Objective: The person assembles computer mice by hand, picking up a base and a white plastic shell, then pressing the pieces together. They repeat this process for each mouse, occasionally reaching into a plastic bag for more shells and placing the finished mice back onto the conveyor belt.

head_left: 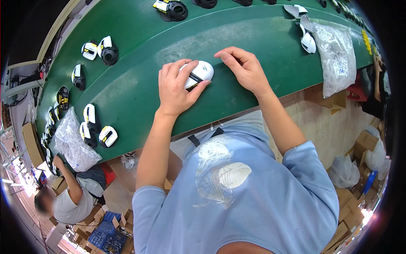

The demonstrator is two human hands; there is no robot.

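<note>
My left hand (175, 86) is closed around a white and black computer mouse (202, 71), pressing it on the green work surface (237, 91). Its fingers lie over the top and the thumb along the near side. The white rounded back of the mouse points right, with a small mark on it; the palm covers the rest. Just to the right of the mouse, apart from it, my right hand (245, 70) hovers with nothing visible in it. Its index finger stretches left, the thumb lies close by, and the other fingers are loosely bent.
White and black mice with yellow parts (89, 116) lie in groups at left and along the far belt (131, 25). Loose white curved shells (308, 42) rest by a clear plastic bag (336, 59) at right. Another bag (74, 139) lies at left, near a seated co-worker (76, 199).
</note>
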